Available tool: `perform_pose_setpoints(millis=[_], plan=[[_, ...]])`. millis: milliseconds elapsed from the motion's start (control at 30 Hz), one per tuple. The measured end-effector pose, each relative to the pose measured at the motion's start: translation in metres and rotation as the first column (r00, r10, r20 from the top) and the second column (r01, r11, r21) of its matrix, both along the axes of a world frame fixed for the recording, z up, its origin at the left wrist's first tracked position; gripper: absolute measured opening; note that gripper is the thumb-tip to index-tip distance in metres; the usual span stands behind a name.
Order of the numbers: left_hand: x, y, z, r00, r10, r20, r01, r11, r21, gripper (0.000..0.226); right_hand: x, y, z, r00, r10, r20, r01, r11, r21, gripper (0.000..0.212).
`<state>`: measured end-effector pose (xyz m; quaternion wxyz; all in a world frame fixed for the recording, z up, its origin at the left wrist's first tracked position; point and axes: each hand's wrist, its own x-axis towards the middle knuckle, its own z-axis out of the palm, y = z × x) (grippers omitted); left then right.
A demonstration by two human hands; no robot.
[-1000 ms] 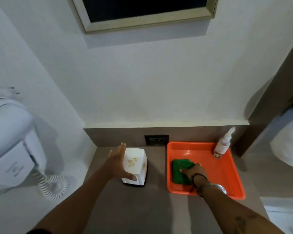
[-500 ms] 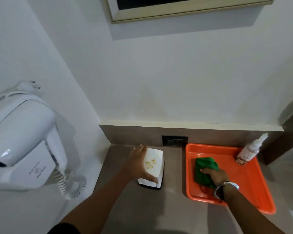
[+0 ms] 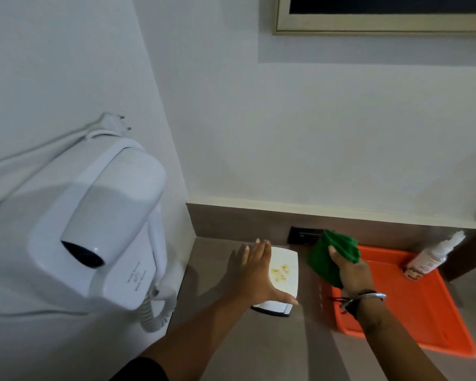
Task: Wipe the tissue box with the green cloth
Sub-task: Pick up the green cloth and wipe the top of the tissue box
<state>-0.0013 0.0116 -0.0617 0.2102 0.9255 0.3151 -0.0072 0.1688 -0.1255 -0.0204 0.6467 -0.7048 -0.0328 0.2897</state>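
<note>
Head view: left hand spread flat, fingers extended, palm against the left side of the white tissue box, thumb hooked across its near end. Box sits on the grey counter, at about 9 o'clock from the orange tray. Right hand fisted around the green cloth, held bunched above the tray's left edge, at 3 o'clock from the box, not touching it. Spray bottle at the tray's 1 o'clock corner.
</note>
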Motion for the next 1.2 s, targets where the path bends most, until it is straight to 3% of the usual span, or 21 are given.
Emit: perform_pose_setpoints(millis=[100,167,200,233,300,333,500,633,800,1000,1200], plan=[[-0.005,0.008,-0.004,0.996,-0.083,-0.012,0.084,0.996,0.029,0.159,-0.028,0.014,0.004,0.937,0.129,0.325,-0.084,0.985,-0.150,0.014],[-0.010,0.016,-0.007,0.990,-0.135,-0.036,0.137,0.990,0.042,0.162,-0.043,0.019,0.000,0.835,0.281,0.474,-0.205,0.957,-0.206,0.029],[-0.012,0.020,-0.008,0.987,-0.152,-0.045,0.154,0.987,0.043,0.163,-0.050,0.022,-0.005,0.731,0.411,0.545,-0.312,0.911,-0.268,0.042],[-0.014,0.023,-0.009,0.985,-0.168,-0.048,0.170,0.985,0.043,0.164,-0.056,0.025,-0.012,0.556,0.569,0.606,-0.393,0.822,-0.411,0.055],[-0.016,0.026,-0.011,0.978,-0.206,-0.042,0.207,0.977,0.040,0.160,-0.068,0.027,-0.027,0.203,0.803,0.561,-0.347,0.594,-0.726,0.076],[-0.015,0.027,-0.011,0.974,-0.222,-0.041,0.224,0.974,0.045,0.156,-0.071,0.025,-0.031,0.131,0.850,0.511,-0.297,0.525,-0.797,0.083],[-0.011,0.023,-0.013,0.977,-0.182,-0.115,0.192,0.977,0.088,0.146,-0.074,-0.002,-0.038,-0.006,0.891,0.454,-0.261,0.436,-0.861,0.087],[-0.008,0.022,-0.016,0.981,-0.146,-0.128,0.155,0.986,0.061,0.148,-0.073,-0.014,-0.042,-0.010,0.912,0.411,-0.233,0.397,-0.888,0.084],[-0.008,0.020,-0.011,0.971,-0.132,-0.197,0.136,0.991,0.007,0.163,-0.060,0.038,-0.017,0.091,0.918,0.385,-0.210,0.396,-0.894,0.090],[-0.002,0.017,-0.016,0.980,-0.070,-0.188,0.065,0.997,-0.036,0.145,-0.082,-0.010,-0.042,0.068,0.896,0.439,-0.280,0.440,-0.853,0.087],[0.000,0.021,-0.015,0.960,-0.072,-0.271,0.051,0.995,-0.084,0.165,-0.066,0.029,-0.021,0.096,0.892,0.441,-0.236,0.451,-0.861,0.087]])
